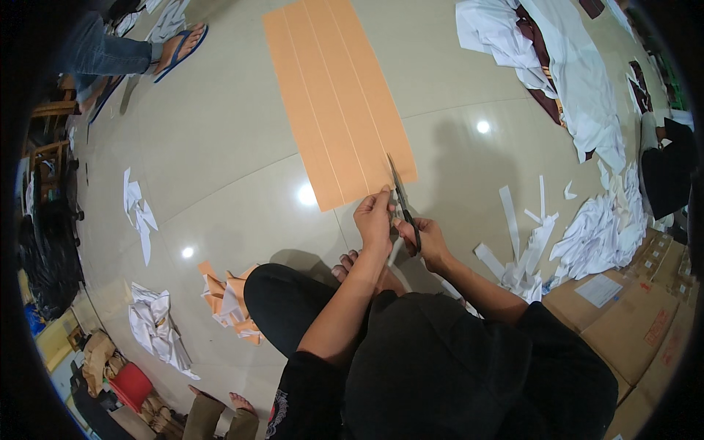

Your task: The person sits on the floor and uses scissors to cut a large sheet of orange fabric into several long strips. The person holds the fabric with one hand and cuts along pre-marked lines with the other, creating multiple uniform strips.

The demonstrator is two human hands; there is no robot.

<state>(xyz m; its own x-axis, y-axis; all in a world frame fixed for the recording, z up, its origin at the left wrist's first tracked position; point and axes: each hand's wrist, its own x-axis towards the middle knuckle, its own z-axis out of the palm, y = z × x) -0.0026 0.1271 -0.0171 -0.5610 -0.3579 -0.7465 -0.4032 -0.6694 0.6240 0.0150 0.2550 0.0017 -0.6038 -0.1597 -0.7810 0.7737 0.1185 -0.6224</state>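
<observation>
A long orange sheet [337, 103] with thin pale lines along its length lies flat on the floor; whether it is cloth or paper I cannot tell. At its near edge, my left hand [375, 218] pinches the sheet between thumb and fingers. Black-handled scissors [400, 187] sit in my right hand [427, 240], its fingers wrapped round the handles. Their blades point away from me over the sheet, close to the rightmost pale line. How far apart the blades are is hard to make out.
Crumpled orange and white pieces [233, 302] lie left of my knee. White scraps [524, 249] and a white heap [605, 231] are at right, beside cardboard boxes [609, 304]. White and maroon cloth [572, 73] lies far right. Another person's sandalled foot [180, 53] is far left.
</observation>
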